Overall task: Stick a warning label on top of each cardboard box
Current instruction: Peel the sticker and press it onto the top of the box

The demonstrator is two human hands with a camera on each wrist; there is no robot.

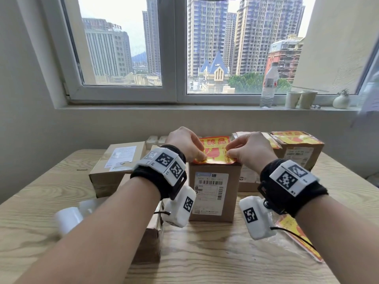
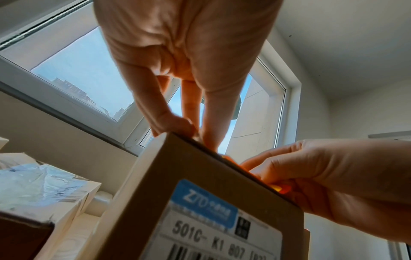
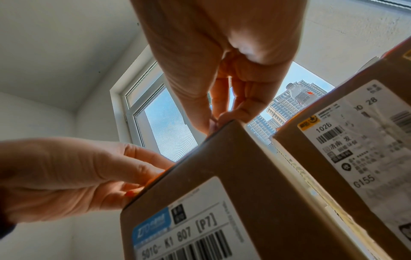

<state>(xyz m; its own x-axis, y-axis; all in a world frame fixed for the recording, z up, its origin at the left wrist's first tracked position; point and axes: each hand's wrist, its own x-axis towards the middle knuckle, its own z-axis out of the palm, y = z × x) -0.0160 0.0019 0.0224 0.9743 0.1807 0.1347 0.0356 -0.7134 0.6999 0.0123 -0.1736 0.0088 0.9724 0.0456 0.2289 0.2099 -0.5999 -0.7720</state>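
On top of the upright middle cardboard box (image 1: 214, 193) lies the yellow-and-red warning label (image 1: 215, 150). The left hand (image 1: 185, 143) and right hand (image 1: 251, 149) each pinch its near edge, fingertips closed on it at the box's front corners.

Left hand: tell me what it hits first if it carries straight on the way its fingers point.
The left hand points down onto the near edge of the warning label atop the upright cardboard box. It would probably meet the label at once; its fingertips look already in contact.
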